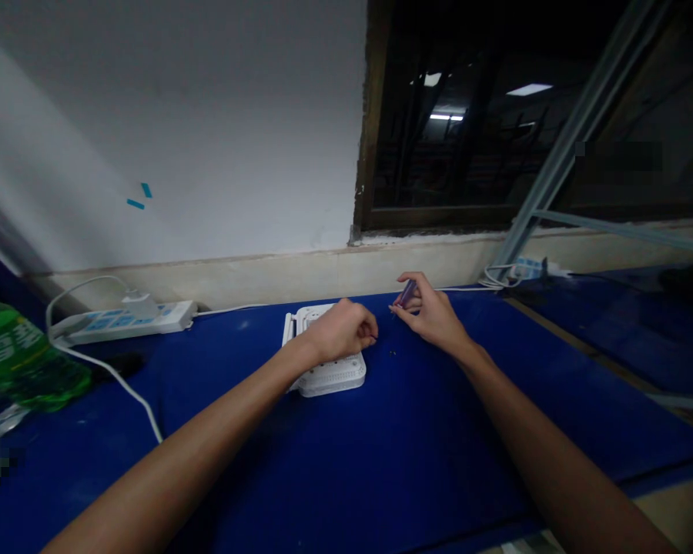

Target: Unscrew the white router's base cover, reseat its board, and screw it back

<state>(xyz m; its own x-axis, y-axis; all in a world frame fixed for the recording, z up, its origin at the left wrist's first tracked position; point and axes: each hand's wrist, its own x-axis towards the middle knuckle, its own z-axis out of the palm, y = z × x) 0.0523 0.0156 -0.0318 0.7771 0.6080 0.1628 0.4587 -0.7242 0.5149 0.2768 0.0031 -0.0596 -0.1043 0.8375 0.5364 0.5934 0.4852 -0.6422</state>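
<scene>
A white device with rounded corners and vent slots [332, 376], perhaps a router, lies on the blue table [346, 462]. Over its right part is my left hand [344, 331], its fingers pinched together; a tiny dark thing shows at the fingertips, too small to name. To the right, my right hand [430, 312] is raised a little above the table, its fingers closed around a small purplish, partly see-through object [407, 292]. Between and below the hands, a tiny dark piece [393, 353] rests on the table surface.
A white power strip [176, 315] with a plug and white cable stands at the back left, beside a green bottle [23, 354] lying tilted. Another socket block [528, 268] with coiled cable is at the back right, near a metal frame [520, 235]. A wall runs behind.
</scene>
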